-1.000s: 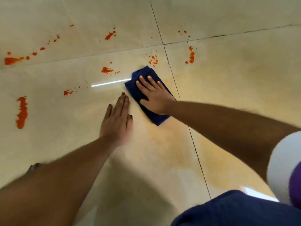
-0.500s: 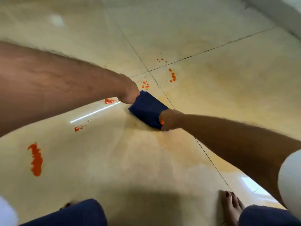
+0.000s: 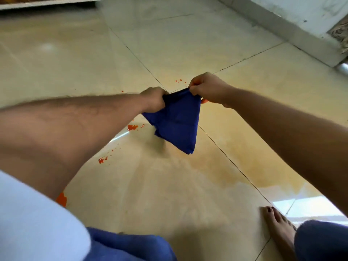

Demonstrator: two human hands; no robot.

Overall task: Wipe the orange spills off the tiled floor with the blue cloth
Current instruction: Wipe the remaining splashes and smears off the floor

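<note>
The blue cloth (image 3: 177, 123) hangs in the air above the beige tiled floor (image 3: 79, 59), folded and drooping to a point. My left hand (image 3: 153, 98) grips its upper left corner and my right hand (image 3: 206, 89) pinches its upper right corner. Orange spills lie under and around it: a blot (image 3: 132, 127) just left of the cloth, small drops (image 3: 103, 160) nearer me, tiny specks (image 3: 178, 80) beyond the hands, and a larger patch (image 3: 61, 199) half hidden by my left arm. A faint yellowish smear (image 3: 250, 172) covers the tiles to the right.
A white wall base (image 3: 282, 29) runs along the far right, with a frayed mat (image 3: 339, 34) at its end. A white furniture edge (image 3: 50, 2) sits at the top left. My bare right foot (image 3: 278, 227) and blue-trousered knees (image 3: 131, 245) are at the bottom.
The cloth was pressed flat on the floor under my right hand. Both hands then took its ends and lifted it off the tiles. The camera tilted up, showing the wall.
</note>
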